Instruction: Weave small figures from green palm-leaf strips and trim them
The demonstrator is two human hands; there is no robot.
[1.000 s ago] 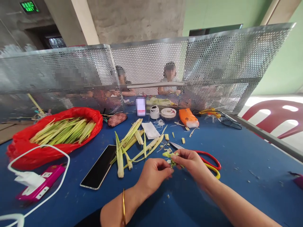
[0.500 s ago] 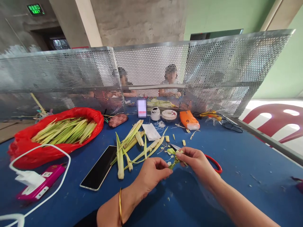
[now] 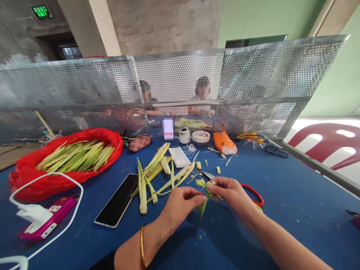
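Over the blue table (image 3: 281,195), my left hand (image 3: 180,206) and my right hand (image 3: 229,193) meet on a small folded green leaf piece (image 3: 206,189). Both pinch it with closed fingers; a strip of it hangs down between them. A gold bangle (image 3: 142,245) circles my left wrist. Scissors with red and yellow handles (image 3: 253,193) lie just behind my right hand, partly hidden by it. Loose green leaf strips (image 3: 153,170) lie spread out ahead of my left hand.
A red bag (image 3: 64,176) of leaf strips lies at the left, beside a dark phone (image 3: 118,200), a pink power strip (image 3: 46,221) and a white cable (image 3: 64,178). Thread spool (image 3: 184,135), tape roll (image 3: 200,137), orange box (image 3: 223,142) and glue gun (image 3: 250,135) line the perforated metal screen (image 3: 180,82). People sit behind it.
My hands stayed together on the leaf piece, shifting slightly. A strip now hangs below my fingers. The camera view tilted a little.
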